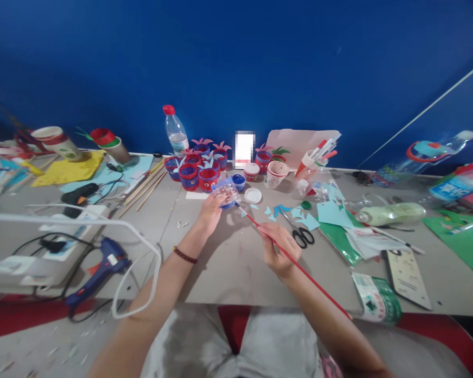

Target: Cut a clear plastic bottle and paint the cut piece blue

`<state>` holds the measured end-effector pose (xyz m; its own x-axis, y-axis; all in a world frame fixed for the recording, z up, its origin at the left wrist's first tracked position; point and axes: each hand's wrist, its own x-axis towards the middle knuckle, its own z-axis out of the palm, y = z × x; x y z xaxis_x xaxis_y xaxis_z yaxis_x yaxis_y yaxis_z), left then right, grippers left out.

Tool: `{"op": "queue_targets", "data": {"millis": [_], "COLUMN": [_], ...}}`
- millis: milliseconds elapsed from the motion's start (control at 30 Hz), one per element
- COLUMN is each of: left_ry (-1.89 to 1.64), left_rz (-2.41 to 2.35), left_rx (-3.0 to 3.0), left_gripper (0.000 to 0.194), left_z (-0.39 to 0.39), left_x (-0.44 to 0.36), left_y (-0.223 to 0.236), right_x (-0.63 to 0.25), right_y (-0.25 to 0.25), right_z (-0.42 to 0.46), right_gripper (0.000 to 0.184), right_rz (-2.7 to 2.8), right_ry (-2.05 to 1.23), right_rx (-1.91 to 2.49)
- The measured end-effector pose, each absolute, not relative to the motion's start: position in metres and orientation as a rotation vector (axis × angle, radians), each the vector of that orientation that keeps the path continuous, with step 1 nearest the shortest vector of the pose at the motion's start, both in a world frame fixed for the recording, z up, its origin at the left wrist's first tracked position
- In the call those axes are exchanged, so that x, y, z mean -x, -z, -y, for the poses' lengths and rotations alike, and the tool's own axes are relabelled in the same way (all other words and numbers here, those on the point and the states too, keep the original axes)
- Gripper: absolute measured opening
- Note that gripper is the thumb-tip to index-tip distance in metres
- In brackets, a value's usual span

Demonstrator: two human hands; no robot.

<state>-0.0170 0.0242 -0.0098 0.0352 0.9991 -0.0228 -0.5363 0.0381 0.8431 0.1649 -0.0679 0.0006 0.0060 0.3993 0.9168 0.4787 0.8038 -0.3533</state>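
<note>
My left hand point(211, 214) is closed on a clear plastic bottle bottom point(229, 192), partly coated in blue paint. Between the fingers of my right hand point(279, 249) runs a long red-handled paintbrush point(319, 287); its blue tip meets the lower right rim of the bottle bottom. Just behind it stands a small pot of blue paint point(238, 181), uncapped. A white lid point(253, 196) lies to the right of that pot. Painted red and blue cups point(189, 179), some with googly eyes and leaf-shaped paper tops, are grouped to the left.
Black scissors point(302, 237) and blue paper scraps point(283, 209) lie right of my right hand. At left are a blue glue gun point(102, 268), a power strip point(73, 247) and a white cable point(142, 236). A water bottle point(176, 134) stands by the blue wall, pens in a cup point(308, 164) farther right.
</note>
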Motion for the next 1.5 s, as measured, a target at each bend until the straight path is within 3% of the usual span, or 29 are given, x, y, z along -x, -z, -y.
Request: {"op": "queue_targets", "data": {"millis": [333, 833, 1133, 1500], "left_ry": [-1.353, -1.326, -1.329, -1.411], "left_rz": [-0.787, -0.839, -0.844, -0.982], "left_rx": [-0.697, -0.706, -0.700, -0.664], "left_gripper": [0.031, 0.039, 0.038, 0.047], "left_z": [-0.022, -0.021, -0.017, -0.021], "left_x": [0.017, 0.018, 0.016, 0.014], "left_y": [0.006, 0.008, 0.007, 0.011], "right_x": [-0.167, -0.170, -0.169, -0.165], "right_y": [0.004, 0.015, 0.005, 0.007], "right_z": [0.068, 0.066, 0.069, 0.069], "right_gripper": [0.031, 0.034, 0.029, 0.013], "right_rz": [1.654, 1.773, 1.991, 1.711], "right_ry": [0.047, -0.033, 0.148, -0.217], "right_rx": [0.703, 0.665, 0.666, 0.872]}}
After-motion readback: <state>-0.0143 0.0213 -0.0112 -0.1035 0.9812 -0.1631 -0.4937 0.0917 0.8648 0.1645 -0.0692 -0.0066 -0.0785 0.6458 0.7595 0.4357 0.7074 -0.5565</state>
